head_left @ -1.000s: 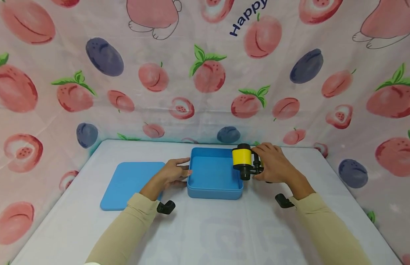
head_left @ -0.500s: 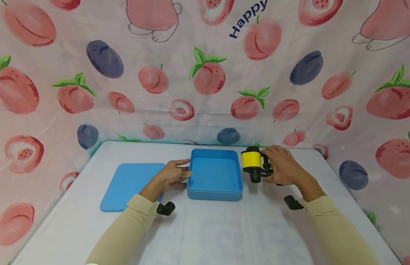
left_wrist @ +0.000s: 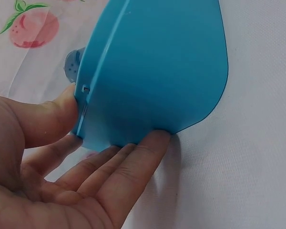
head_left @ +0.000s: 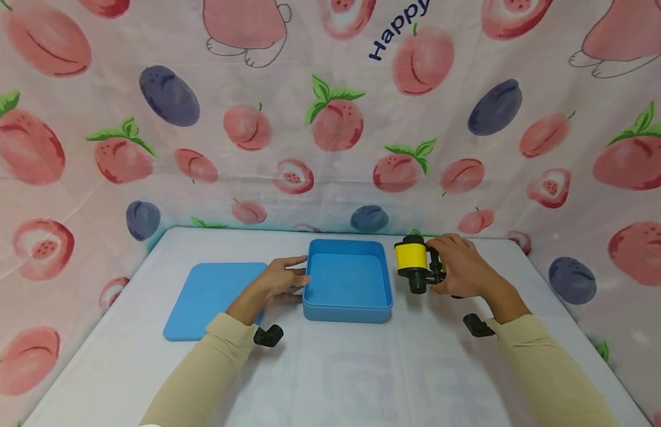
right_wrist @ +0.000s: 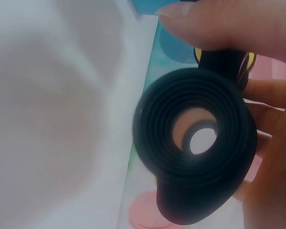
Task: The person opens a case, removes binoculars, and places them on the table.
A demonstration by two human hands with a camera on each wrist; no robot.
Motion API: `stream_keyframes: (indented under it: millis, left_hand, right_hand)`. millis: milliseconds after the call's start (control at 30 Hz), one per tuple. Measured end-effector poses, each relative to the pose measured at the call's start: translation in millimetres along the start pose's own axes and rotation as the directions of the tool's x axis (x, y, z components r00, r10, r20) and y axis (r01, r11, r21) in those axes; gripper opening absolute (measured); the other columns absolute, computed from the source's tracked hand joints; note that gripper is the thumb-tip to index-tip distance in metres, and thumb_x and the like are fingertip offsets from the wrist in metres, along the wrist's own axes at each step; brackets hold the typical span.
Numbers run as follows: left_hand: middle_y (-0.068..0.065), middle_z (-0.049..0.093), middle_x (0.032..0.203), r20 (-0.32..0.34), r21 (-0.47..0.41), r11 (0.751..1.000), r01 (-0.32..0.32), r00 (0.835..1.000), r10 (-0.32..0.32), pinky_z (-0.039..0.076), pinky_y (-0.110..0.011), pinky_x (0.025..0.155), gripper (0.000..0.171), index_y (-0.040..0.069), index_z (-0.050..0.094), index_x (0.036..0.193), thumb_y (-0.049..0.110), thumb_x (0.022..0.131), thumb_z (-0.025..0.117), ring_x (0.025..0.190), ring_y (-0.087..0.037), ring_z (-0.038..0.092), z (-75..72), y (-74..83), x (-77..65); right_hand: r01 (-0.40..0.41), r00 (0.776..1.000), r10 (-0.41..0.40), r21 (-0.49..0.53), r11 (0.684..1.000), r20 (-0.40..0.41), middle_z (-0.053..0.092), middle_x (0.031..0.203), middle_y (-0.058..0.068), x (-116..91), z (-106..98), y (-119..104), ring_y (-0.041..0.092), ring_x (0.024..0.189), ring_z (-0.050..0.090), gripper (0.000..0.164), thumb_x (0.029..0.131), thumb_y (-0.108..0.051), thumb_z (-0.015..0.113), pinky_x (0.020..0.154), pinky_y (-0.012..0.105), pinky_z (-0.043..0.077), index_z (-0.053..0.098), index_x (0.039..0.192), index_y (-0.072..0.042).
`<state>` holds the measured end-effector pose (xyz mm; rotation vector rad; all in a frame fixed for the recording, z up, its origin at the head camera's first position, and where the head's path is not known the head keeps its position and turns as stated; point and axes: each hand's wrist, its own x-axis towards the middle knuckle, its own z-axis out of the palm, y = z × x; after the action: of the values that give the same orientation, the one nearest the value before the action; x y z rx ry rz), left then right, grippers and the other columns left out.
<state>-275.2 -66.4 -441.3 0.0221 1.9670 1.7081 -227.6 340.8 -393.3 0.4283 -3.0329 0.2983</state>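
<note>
My right hand (head_left: pixel 463 265) grips black-and-yellow binoculars (head_left: pixel 412 258) just to the right of an open blue box (head_left: pixel 347 315). Their eyepieces point down toward me. Close up in the right wrist view, one black eyepiece (right_wrist: pixel 195 129) faces the camera, with the thumb above it and the fingers around the far side. My left hand (head_left: pixel 277 281) holds the box by its left wall. From the left wrist view, the thumb (left_wrist: pixel 62 114) sits over the rim while the fingers (left_wrist: pixel 138 162) lie along the outside of the box.
A flat blue lid (head_left: pixel 202 302) lies left of the box, partly under my left forearm. Everything stands on a white-covered table (head_left: pixel 362 379). A fruit-print cloth (head_left: pixel 287 77) hangs behind and at the sides.
My right hand has carried the binoculars rightward, from over the box's right edge to beside it. The left hand and the box have stayed in place.
</note>
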Motion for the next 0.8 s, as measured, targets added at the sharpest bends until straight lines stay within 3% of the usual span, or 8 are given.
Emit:
stream_keyframes:
  millis: [800]
  left_hand:
    - [-0.023,0.041,0.164,-0.005,0.001,1.0,0.008,1.0,-0.008,0.055,-0.06,0.103,0.07,0.016,0.036,0.164,0.004,0.101,0.065,0.144,-0.042,0.051,1.4,1.2,2.3]
  right_hand:
    - [0.016,1.0,-0.016,0.012,1.0,-0.003,0.055,0.146,0.022,-3.4,4.7,7.4,0.045,0.14,0.037,0.09,0.067,-0.022,0.094,0.118,0.075,0.024,0.051,0.144,0.001]
